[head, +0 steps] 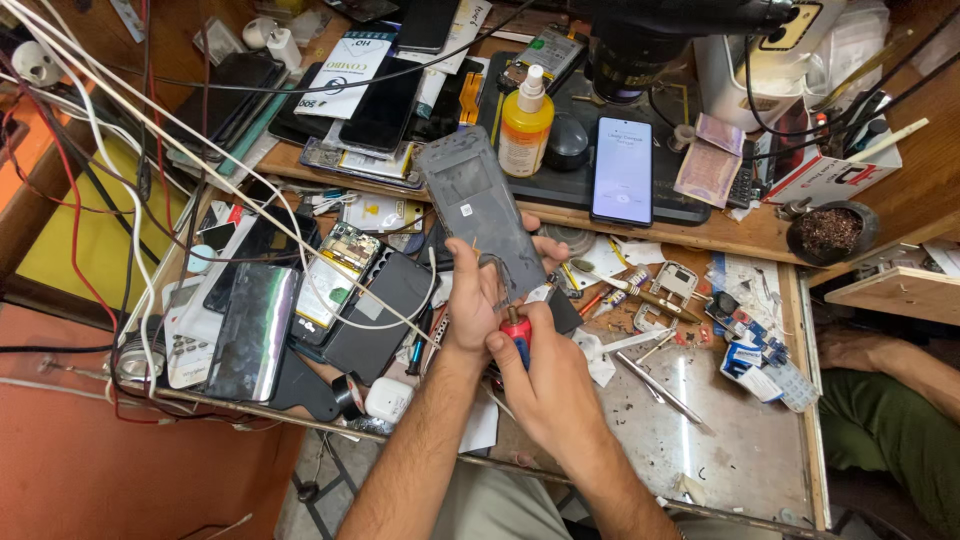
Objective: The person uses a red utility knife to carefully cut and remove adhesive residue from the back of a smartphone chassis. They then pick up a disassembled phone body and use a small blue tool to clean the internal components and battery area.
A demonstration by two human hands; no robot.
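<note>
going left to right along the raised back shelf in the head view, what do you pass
white charger plug → yellow squeeze bottle → round black puck-shaped thing → lit smartphone → folded banknotes → dark bowl of brown shavings

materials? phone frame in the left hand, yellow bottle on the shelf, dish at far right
Phone frame: looks like grey matte metal or plastic, dull flat sheen; can't tell which. Yellow bottle: translucent plastic, glossy, with a white plastic nozzle cap. Dark dish: seemingly black metal or ceramic, smooth rim, holding brown shavings; unclear.
</note>
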